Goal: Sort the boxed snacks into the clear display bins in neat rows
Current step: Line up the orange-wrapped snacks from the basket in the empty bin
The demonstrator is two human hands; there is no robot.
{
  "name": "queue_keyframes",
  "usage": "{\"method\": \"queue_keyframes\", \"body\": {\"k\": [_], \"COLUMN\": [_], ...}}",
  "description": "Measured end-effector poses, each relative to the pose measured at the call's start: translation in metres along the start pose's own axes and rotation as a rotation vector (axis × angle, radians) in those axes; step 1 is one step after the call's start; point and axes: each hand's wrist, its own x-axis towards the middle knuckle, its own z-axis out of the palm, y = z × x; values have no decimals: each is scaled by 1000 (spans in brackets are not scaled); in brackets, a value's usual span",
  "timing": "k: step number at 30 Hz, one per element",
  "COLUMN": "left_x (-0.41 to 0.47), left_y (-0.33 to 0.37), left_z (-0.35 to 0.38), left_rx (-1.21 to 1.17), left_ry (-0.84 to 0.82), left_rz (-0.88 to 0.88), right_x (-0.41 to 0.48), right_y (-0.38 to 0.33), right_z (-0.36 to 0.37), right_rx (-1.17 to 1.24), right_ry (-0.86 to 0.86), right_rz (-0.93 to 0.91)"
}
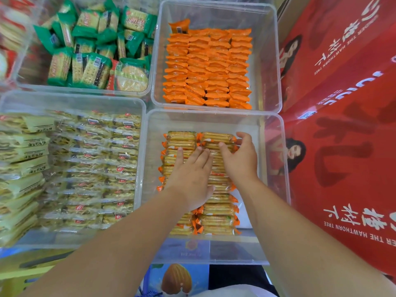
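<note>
Both hands reach into the near right clear bin [272, 133]. Inside it lie two rows of orange-ended cracker packets [182, 137], stacked front to back. My left hand [190, 174] lies flat on the left row, fingers straight and pressing down. My right hand [240, 155] rests on the right row near its far end, fingers spread, thumb out to the right; it touches the packets without curling round one. Packets under both palms are hidden.
The far right bin [267, 61] holds neat rows of orange packets. A far left bin [27, 82] holds loose green cracker packets. The near left bin [137, 108] holds pale yellow packets in rows. Red gift cartons [342, 125] stand along the right side.
</note>
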Motion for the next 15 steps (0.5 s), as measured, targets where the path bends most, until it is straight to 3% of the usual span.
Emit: {"method": "queue_keyframes", "body": {"k": [5, 8, 11, 15], "left_x": [0, -1, -12, -42], "left_y": [1, -1, -7, -15], "left_z": [-3, -12, -23, -36], "left_rx": [3, -18, -33, -52], "left_ry": [-51, -68, -3, 157], "left_rz": [1, 31, 52, -105], "right_x": [-7, -11, -13, -7], "right_y": [-1, 0, 2, -1], "right_z": [4, 3, 3, -1], "right_rx": [92, -13, -154, -414], "right_ry": [33, -54, -171, -227], "right_rz": [-2, -152, -191, -184]}}
